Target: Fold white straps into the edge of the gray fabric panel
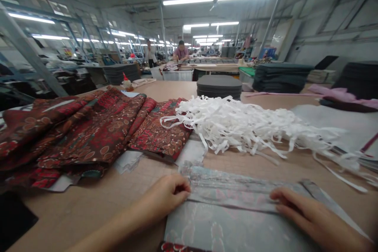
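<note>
A grey-backed piece of fabric (230, 226) lies flat in front of me, its faint floral print showing through. A folded strip runs across its upper part. Fingers and thumb of my left hand (169, 195) are closed in a pinch on the strip's left end. At the strip's right side, my right hand (304, 210) also pinches the fabric between thumb and fingers. Below, a bit of dark red printed cloth (183, 247) shows at the bottom edge. Just beyond the strip lies a heap of white ribbon strips (236, 126).
Folded brown-and-red floral fabric (97, 138) is piled at left on the brown table (118, 204). Stacks of dark grey pads (219, 84) stand at the back. A bottle with a red nozzle (126, 82) is behind the fabric. A co-worker (181, 52) stands at a farther table.
</note>
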Tool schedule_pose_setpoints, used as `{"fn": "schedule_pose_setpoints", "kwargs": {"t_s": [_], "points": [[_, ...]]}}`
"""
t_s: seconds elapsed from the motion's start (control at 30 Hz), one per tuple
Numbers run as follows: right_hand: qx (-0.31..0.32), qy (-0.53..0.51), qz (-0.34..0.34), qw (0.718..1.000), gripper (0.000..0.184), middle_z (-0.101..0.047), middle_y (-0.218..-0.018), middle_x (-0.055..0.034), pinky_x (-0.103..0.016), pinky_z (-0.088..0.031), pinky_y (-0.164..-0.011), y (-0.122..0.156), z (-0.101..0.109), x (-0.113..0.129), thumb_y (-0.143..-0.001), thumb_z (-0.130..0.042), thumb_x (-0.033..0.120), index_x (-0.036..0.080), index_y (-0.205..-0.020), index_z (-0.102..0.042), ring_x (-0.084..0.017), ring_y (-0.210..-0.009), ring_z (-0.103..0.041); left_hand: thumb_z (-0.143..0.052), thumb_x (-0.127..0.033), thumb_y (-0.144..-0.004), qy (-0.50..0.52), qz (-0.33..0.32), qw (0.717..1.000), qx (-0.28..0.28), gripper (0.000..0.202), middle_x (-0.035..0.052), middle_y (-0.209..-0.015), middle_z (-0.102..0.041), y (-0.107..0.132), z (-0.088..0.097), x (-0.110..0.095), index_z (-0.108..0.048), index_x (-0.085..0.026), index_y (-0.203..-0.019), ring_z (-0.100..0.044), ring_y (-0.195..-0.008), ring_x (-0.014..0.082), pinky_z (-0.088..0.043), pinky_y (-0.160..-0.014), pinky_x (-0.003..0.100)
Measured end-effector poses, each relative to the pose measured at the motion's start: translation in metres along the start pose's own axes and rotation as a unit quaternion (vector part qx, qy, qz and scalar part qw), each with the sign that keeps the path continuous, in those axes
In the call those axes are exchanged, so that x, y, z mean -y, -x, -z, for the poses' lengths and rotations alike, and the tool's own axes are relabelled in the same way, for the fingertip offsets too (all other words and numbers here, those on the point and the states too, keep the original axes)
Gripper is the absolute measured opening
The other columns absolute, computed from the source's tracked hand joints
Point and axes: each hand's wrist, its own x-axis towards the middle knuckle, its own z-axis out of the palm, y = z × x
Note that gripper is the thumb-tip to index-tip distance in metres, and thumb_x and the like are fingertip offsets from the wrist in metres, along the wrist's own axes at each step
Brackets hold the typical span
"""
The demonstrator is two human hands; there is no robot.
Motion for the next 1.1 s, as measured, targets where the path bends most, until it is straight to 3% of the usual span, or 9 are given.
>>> {"fn": "schedule_pose_setpoints", "kwargs": {"t_s": [0.13,0.23,0.43,0.6,0.73,0.9,1.0,1.1], "points": [[-0.048,0.057,0.045,0.996,0.019,-0.066,-0.065,-0.0006,-0.025,-0.051,-0.05,0.001,-0.009,-0.002,-0.082,-0.049,0.034,0.026,-0.069,-0.061,-0.018,-0.055,-0.063,-0.047,-0.012,-0.069,-0.035,0.023,0.999,-0.025,0.015,-0.003,-0.066,-0.056,0.002,-0.003,0.007,-0.058,-0.017,-0.077,-0.051,-0.061,0.013,-0.036,-0.056,0.022],[-0.079,0.084,0.091,0.989,0.02,-0.068,-0.071,-0.0012,-0.028,-0.052,-0.056,0.003,-0.013,-0.009,-0.084,-0.048,0.036,0.028,-0.074,-0.063,-0.019,-0.061,-0.064,-0.047,-0.013,-0.069,-0.044,0.032,0.998,-0.031,0.011,-0.004,-0.065,-0.052,0.003,-0.003,0.007,-0.054,-0.018,-0.076,-0.049,-0.059,0.0125,-0.036,-0.055,0.022],[-0.087,0.105,0.092,0.986,0.017,-0.068,-0.079,-0.0012,-0.03,-0.052,-0.063,0.007,-0.022,-0.025,-0.084,-0.049,0.036,0.029,-0.082,-0.063,-0.02,-0.069,-0.064,-0.045,-0.013,-0.07,-0.071,0.031,0.996,-0.034,0.01,-0.0044,-0.064,-0.05,0.002,-0.004,0.005,-0.051,-0.019,-0.075,-0.049,-0.059,0.0121,-0.035,-0.055,0.022],[-0.084,0.094,0.098,0.987,0.023,-0.067,-0.073,-0.0025,-0.03,-0.051,-0.057,0.003,-0.016,-0.008,-0.086,-0.045,0.036,0.027,-0.076,-0.063,-0.019,-0.063,-0.063,-0.044,-0.012,-0.072,-0.151,0.021,0.988,-0.033,0.012,-0.0016,-0.071,-0.053,0.003,-0.007,0.001,-0.05,-0.019,-0.08,-0.051,-0.065,0.0145,-0.039,-0.059,0.025],[-0.082,0.09,0.082,0.989,0.024,-0.065,-0.069,-0.0026,-0.029,-0.049,-0.057,0.001,-0.009,0.006,-0.087,-0.043,0.032,0.025,-0.073,-0.062,-0.018,-0.061,-0.061,-0.042,-0.009,-0.078,-0.292,-0.056,0.954,-0.045,0.017,0.0051,-0.088,-0.057,0.008,-0.009,-0.004,-0.053,-0.018,-0.086,-0.053,-0.082,0.0207,-0.043,-0.073,0.034],[-0.066,0.111,0.066,0.989,0.023,-0.062,-0.069,-0.0034,-0.03,-0.046,-0.06,0.001,-0.01,0.007,-0.088,-0.042,0.028,0.022,-0.073,-0.059,-0.018,-0.063,-0.058,-0.041,-0.001,-0.074,-0.45,-0.184,0.874,-0.006,0.034,0.0095,-0.092,-0.062,0.016,-0.022,-0.003,-0.061,-0.017,-0.096,-0.055,-0.081,0.0248,-0.043,-0.075,0.039],[-0.05,0.132,0.06,0.988,0.023,-0.061,-0.07,-0.0041,-0.032,-0.044,-0.061,0.001,-0.012,0.007,-0.088,-0.04,0.023,0.02,-0.074,-0.058,-0.019,-0.065,-0.056,-0.04,0.001,-0.071,-0.477,-0.2,0.855,-0.027,0.056,0.0108,-0.1,-0.062,0.021,-0.028,-0.004,-0.052,-0.018,-0.121,-0.055,-0.087,0.0253,-0.043,-0.079,0.037],[-0.036,0.145,0.05,0.988,0.02,-0.06,-0.07,-0.0046,-0.033,-0.043,-0.062,0.001,-0.013,0.008,-0.088,-0.041,0.02,0.019,-0.075,-0.057,-0.02,-0.066,-0.055,-0.041,0.002,-0.07,-0.489,-0.202,0.849,-0.015,0.063,0.0093,-0.101,-0.062,0.022,-0.028,-0.007,-0.047,-0.024,-0.127,-0.055,-0.087,0.0256,-0.042,-0.079,0.037]]}}
